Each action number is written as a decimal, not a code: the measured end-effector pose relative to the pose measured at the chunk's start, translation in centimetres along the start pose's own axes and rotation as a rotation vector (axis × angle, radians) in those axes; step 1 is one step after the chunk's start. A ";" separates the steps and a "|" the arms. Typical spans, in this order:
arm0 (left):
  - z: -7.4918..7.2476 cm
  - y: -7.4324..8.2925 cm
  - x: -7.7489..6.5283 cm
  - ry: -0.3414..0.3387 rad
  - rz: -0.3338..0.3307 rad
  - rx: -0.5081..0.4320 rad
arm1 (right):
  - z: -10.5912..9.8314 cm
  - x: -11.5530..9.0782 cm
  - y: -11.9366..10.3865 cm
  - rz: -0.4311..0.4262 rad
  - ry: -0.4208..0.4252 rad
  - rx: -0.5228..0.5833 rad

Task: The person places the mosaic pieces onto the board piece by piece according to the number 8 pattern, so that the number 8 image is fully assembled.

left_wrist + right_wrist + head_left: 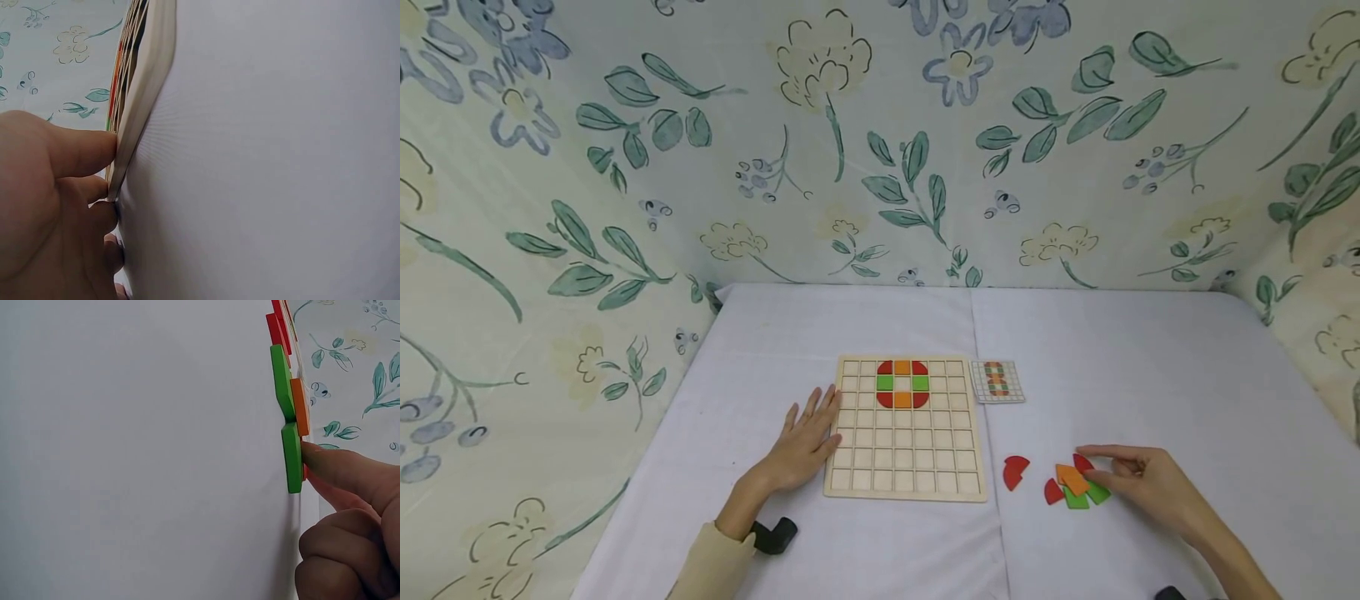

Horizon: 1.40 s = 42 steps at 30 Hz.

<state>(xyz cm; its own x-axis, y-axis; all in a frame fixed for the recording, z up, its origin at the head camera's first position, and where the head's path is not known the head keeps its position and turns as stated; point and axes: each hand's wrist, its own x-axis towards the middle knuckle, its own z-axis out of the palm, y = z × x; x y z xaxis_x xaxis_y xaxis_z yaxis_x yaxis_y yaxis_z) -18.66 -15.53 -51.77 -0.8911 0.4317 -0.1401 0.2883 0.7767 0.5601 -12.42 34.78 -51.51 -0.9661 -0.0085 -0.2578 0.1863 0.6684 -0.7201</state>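
A square wooden grid board (907, 467) lies on the table. Near its far edge, red quarter-round, orange and green pieces form a ring around one bare cell. My left hand (803, 446) rests along the board's left side, fingers extended, fingertips and thumb at the rim. In the left wrist view the thumb (84, 152) touches the board's edge (147, 81). To the right, my right hand (1150, 487) pinches a red quarter-round piece (1082, 462) between thumb and index finger. It is at a small pile with orange pieces (1072, 479) and green pieces (1076, 498).
A small pattern card (997, 382) lies beside the board's upper right corner. Overlapping red pieces (1016, 472) sit between board and pile, and another red piece (1053, 492) lies at the pile's left. Floral cloth (880, 167) hangs behind the white-covered table.
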 end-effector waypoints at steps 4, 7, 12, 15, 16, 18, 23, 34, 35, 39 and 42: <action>0.1 -0.1 -0.1 0.009 0.013 -0.014 | 0.2 0.2 -0.3 0.007 0.005 -0.031; 0.2 -0.2 0.0 0.012 0.016 -0.014 | 0.4 0.3 -0.6 0.003 0.018 -0.051; 0.3 -0.4 0.2 -0.004 0.003 0.003 | 0.5 0.3 -0.9 -0.021 0.057 -0.082; 0.4 -0.4 0.2 -0.009 0.004 -0.001 | 0.4 0.4 -0.7 -0.010 0.051 -0.079; 0.4 -0.4 0.2 -0.010 0.003 -0.001 | 0.4 0.4 -0.7 -0.002 0.042 -0.072; 0.4 -0.4 0.2 -0.012 -0.001 0.000 | 0.3 0.5 -0.5 0.006 0.023 -0.058; 0.3 -0.3 0.1 0.004 0.008 -0.006 | 0.3 0.7 -0.4 -0.010 0.016 -0.059; 0.1 -0.3 0.2 -0.023 0.003 0.016 | 0.5 1.4 -0.4 -0.002 -0.003 -0.022; 0.1 -0.3 0.2 -0.025 0.003 0.018 | 0.5 1.4 -0.4 -0.008 0.002 -0.024; 0.0 -0.3 0.2 -0.032 0.001 0.017 | 0.6 1.4 -0.3 -0.034 0.017 -0.038; 0.0 -0.3 0.2 -0.031 -0.002 0.015 | 0.6 1.5 -0.3 -0.043 0.037 -0.053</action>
<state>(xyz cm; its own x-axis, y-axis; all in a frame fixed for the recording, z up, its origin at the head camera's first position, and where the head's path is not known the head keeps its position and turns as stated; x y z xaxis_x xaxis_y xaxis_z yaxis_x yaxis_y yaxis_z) -18.92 -15.72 -51.96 -0.8803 0.4443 -0.1664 0.2921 0.7839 0.5478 -13.76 34.13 -52.08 -0.9791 -0.0114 -0.2031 0.1359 0.7065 -0.6946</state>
